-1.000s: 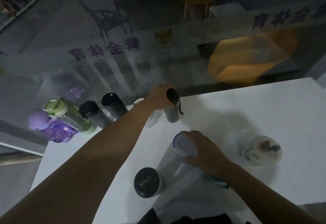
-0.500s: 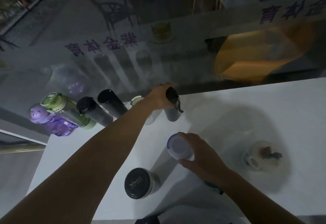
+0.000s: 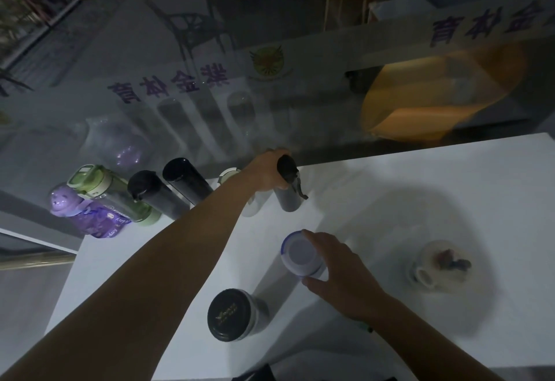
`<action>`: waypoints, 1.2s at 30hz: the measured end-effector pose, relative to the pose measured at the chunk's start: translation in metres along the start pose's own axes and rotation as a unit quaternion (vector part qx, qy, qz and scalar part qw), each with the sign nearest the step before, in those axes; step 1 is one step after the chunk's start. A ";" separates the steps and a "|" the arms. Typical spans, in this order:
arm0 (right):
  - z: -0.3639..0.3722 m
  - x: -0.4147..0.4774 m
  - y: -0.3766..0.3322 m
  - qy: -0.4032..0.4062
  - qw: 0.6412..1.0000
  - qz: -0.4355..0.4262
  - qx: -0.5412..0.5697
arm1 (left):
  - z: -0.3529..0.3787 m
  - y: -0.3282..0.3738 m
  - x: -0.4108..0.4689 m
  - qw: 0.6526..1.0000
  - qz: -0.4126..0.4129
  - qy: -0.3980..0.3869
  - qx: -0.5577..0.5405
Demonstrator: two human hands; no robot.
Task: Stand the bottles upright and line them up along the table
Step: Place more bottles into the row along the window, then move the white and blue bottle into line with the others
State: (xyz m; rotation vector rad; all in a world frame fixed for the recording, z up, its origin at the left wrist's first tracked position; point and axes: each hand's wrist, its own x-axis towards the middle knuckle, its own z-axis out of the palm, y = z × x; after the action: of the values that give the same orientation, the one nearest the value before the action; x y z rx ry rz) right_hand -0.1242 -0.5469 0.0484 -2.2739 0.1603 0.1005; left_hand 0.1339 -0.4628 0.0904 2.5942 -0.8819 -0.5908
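Table: we see a white rectangular table [image 3: 420,200] filling the lower right of the frame, its far edge against a glass wall.
Back row: along the far edge at centre left stand a purple translucent bottle [image 3: 87,215], a green-lidded clear bottle [image 3: 114,194], two black cylindrical flasks [image 3: 156,194] [image 3: 186,181] and a pale clear bottle [image 3: 240,194], largely hidden by the forearm.
Contents: we cannot tell what any bottle holds, except the clear round jar [image 3: 440,265] at right, which shows small dark pieces inside.
Left hand: our left hand [image 3: 267,173] is clamped round the top of a dark grey bottle with a black strap lid [image 3: 288,188], upper centre, at the row's right end.
Right hand: our right hand [image 3: 339,272] grips the side of a white bottle with a blue-rimmed cap [image 3: 300,253], centre frame.
Axis: both held bottles stand upright, caps toward the camera.
Near bottle: a black-lidded clear jar [image 3: 234,314] stands upright at lower centre.
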 end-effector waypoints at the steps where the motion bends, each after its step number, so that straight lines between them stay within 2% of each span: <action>1: 0.000 -0.001 0.000 0.000 1.000 -0.001 -0.001 | 0.000 0.000 0.000 1.000 0.000 0.000 0.005; 5: -0.001 -0.002 0.000 -0.005 1.000 -0.007 -0.009 | -0.001 0.002 -0.005 1.000 -0.010 -0.005 0.003; 9: 0.002 -0.001 0.002 0.008 1.000 -0.004 0.007 | -0.012 0.004 -0.027 0.998 -0.028 -0.001 -0.062; 17: 0.006 0.001 0.001 0.040 0.999 0.026 0.023 | -0.014 -0.005 -0.155 0.972 -0.014 0.069 -0.225; 21: 0.007 0.005 -0.007 0.047 0.998 0.046 0.022 | 0.004 -0.009 -0.222 0.967 -0.050 0.098 -0.230; 24: 0.009 0.008 -0.018 0.036 0.998 0.051 -0.007 | 0.019 -0.012 -0.258 0.973 -0.082 0.076 -0.200; 30: 0.015 0.017 -0.038 0.007 0.992 0.085 -0.092 | 0.059 -0.030 -0.300 0.974 -0.062 0.051 -0.211; 36: 0.024 0.027 -0.045 -0.009 0.979 0.117 -0.167 | 0.095 -0.048 -0.314 0.971 -0.040 0.078 -0.223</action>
State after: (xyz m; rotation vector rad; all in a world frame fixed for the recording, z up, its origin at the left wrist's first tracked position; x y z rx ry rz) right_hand -0.0914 -0.5018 0.0630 -2.5784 0.4306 0.2904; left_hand -0.1147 -0.2443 0.0746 2.2364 -0.5220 -0.5259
